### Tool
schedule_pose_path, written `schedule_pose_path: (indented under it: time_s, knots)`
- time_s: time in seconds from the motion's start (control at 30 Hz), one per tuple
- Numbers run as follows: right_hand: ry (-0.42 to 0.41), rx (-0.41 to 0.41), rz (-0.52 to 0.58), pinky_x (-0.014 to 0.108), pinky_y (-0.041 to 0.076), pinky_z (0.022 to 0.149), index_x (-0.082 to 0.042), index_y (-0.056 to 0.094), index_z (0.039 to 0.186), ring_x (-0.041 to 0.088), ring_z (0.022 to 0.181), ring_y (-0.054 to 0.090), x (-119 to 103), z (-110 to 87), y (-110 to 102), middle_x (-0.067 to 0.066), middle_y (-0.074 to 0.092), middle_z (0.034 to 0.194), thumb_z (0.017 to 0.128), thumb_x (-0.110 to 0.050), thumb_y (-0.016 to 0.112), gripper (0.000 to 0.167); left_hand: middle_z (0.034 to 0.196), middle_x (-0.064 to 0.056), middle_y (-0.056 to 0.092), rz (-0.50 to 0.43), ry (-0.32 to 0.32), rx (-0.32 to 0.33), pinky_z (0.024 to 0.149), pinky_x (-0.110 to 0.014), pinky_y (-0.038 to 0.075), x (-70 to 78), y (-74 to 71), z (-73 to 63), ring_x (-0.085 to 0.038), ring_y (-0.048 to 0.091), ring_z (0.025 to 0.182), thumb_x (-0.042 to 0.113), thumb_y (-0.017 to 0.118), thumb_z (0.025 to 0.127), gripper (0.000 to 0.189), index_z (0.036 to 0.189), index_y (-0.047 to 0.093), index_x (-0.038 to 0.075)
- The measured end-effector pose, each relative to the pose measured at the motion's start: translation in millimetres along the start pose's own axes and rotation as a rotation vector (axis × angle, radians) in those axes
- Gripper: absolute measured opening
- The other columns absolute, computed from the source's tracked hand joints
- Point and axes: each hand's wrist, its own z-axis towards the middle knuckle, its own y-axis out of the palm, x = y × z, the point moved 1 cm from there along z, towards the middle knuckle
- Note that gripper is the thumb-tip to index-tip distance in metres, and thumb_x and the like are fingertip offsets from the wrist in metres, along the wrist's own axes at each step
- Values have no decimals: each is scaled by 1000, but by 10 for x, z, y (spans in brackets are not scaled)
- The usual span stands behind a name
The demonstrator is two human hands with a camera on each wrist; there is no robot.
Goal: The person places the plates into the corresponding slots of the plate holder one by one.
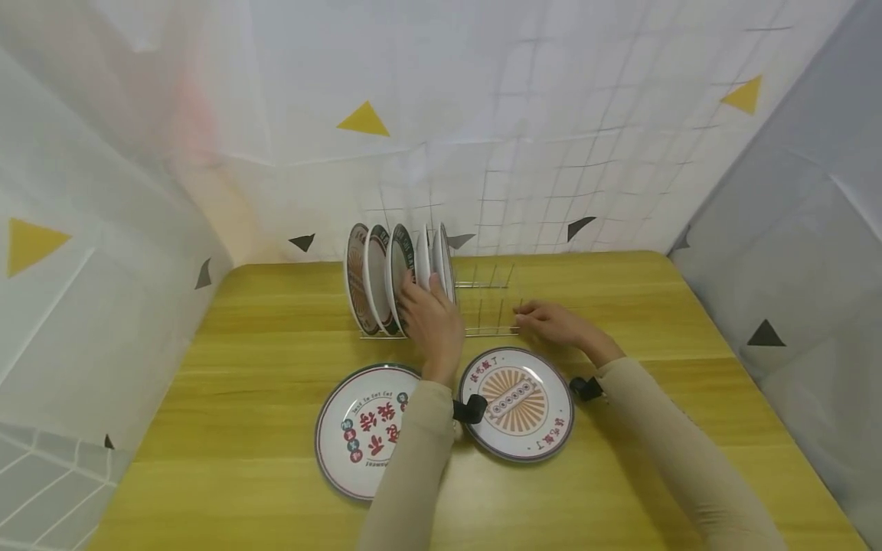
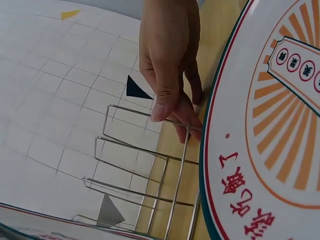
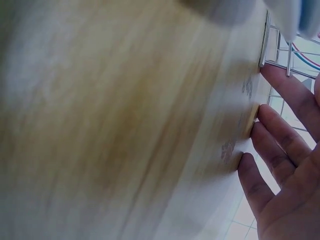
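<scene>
Several round plates stand on edge in a wire dish rack [image 1: 492, 332]. My left hand [image 1: 436, 325] is among them, its fingers and thumb on either side of a white plate [image 1: 423, 256] near the right of the row. A green-rimmed plate [image 1: 400, 264] stands just left of its fingertips. The left hand is out of sight in its own wrist view. My right hand [image 1: 554, 325] pinches the wire at the rack's right end; in the left wrist view its thumb and forefinger meet the wire [image 2: 172, 121]. The other fingertips of this hand [image 3: 290, 165] touch the wooden tabletop.
On the wooden table [image 1: 262, 398], a large plate with red lettering [image 1: 365, 428] lies partly under the left forearm. A smaller plate with an orange sunburst [image 1: 520, 405] lies between the forearms. White sheeting [image 1: 441, 99] with yellow and black triangles surrounds the table.
</scene>
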Motion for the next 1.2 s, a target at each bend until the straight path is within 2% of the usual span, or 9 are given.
schedule_pose_path:
  time_s: [0.17,0.37,0.63,0.77,0.93,1.2]
  knots:
    - [-11,2,16,60,31,111,-12,73,115,42,132,44,-33,-1,9,17,51,143,105,-33,45,36,132,-21,51,-129,6,1,99,-49,43,-55,-30,-19,-37,54,117,45,26,106,56,146,30,6]
    - [-19,4,7,60,32,110,-13,73,114,43,131,46,-27,7,15,17,51,143,105,-34,45,36,137,-23,48,-210,23,-21,106,-46,40,-100,-45,-31,-36,51,124,41,26,107,55,148,27,4]
    - [-31,-1,29,59,33,110,-12,74,113,42,130,46,-8,10,18,18,52,142,105,-32,45,35,141,-22,44,-220,57,-53,107,-47,38,-125,-58,-40,-34,49,127,44,27,106,59,149,25,4]
    - [-44,-2,23,59,33,109,-11,73,114,43,129,47,10,12,15,19,51,141,105,-31,45,36,142,-20,43,-216,113,-47,107,-47,39,-139,-56,-63,-33,48,128,47,35,104,63,149,25,4]
    - [-47,1,37,58,33,110,-10,73,113,41,129,47,17,11,13,19,52,141,105,-31,45,36,151,-15,33,-175,188,-54,114,-44,33,-145,-57,-104,-28,38,137,52,40,101,70,151,21,6]
    - [-43,4,33,59,33,110,-11,74,112,43,130,47,7,8,17,19,52,141,105,-33,45,37,153,-16,30,-144,242,-41,115,-44,32,-139,-82,-134,-28,35,139,51,44,100,72,151,20,7]
